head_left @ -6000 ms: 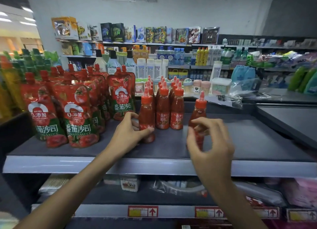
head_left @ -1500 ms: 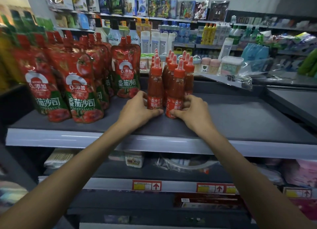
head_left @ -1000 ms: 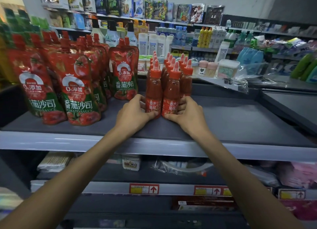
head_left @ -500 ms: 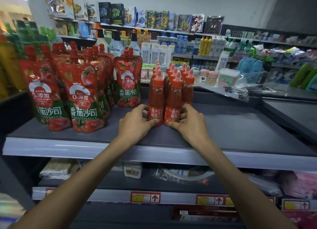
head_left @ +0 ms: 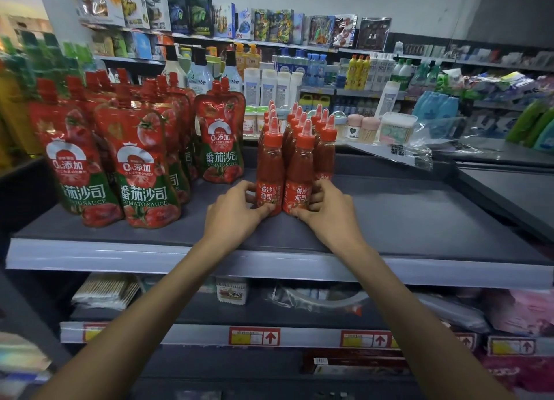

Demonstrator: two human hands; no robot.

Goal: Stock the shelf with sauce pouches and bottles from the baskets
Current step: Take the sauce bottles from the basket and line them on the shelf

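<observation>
At the left of the grey metal shelf [head_left: 90, 254] stand the red-and-green spouted tomato sauce pouches [head_left: 141, 174]. They are upright in rows, near the bottles but apart from them. The left grip [head_left: 236, 212] pinches the foot of the front-left bottle [head_left: 269, 171], a slim clear plastic bottle of red sauce with a red nozzle cap. The thumb lies under the label and the fingers curl round the side. Touching it is its twin, the front-right bottle [head_left: 301, 177], which the right grip [head_left: 329, 210] clasps low down in the same way. Both bottles stand upright on the shelf between the two grips, at the front of a tight cluster of like bottles.

The step looks like squaring up that cluster. Pressure is best applied inward at the bases, since such tall, narrow bottles would probably topple if pushed near the caps. They should be slid rather than lifted, with labels facing out, and released gently. Further rows would likely go to the right of the cluster.
</observation>
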